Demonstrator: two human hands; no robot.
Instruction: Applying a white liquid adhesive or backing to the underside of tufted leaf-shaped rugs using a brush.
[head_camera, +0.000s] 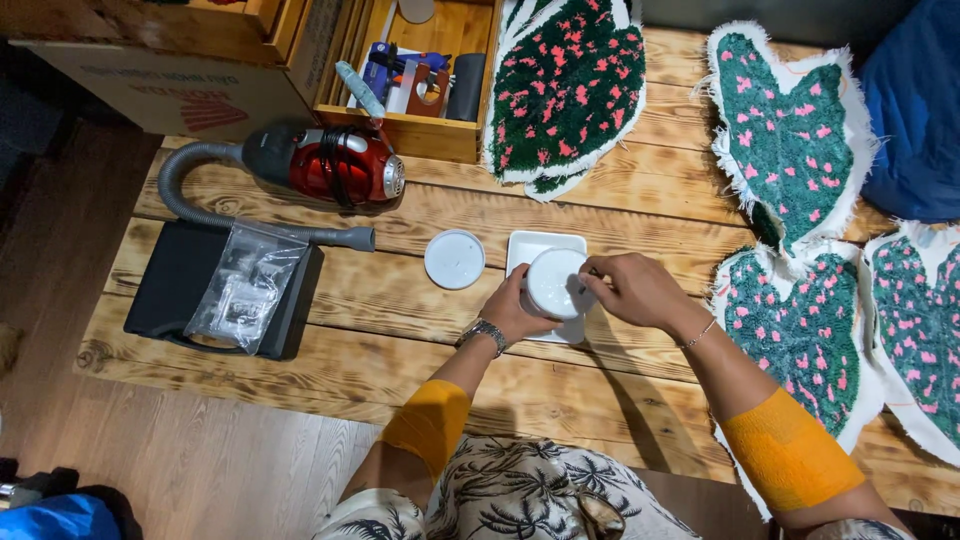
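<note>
A round white tub (553, 282) stands open over a white rectangular tray (530, 247) on the wooden table. My left hand (510, 310) grips the tub's left side. My right hand (628, 288) is at the tub's right rim, fingers pinched on a thin tool that I can barely see. The tub's round white lid (454, 259) lies flat to the left of the tray. Both forearms wear orange bands, and a metal watch sits on my left wrist.
Green tufted leaf-shaped rugs with pink dots lie at the back (565, 85) and right (790, 130), (805, 330), (925, 320). A red hand vacuum (330, 162) with a grey hose, a black case (175, 285) under a plastic bag, and a wooden tool box (425, 132) are to the left.
</note>
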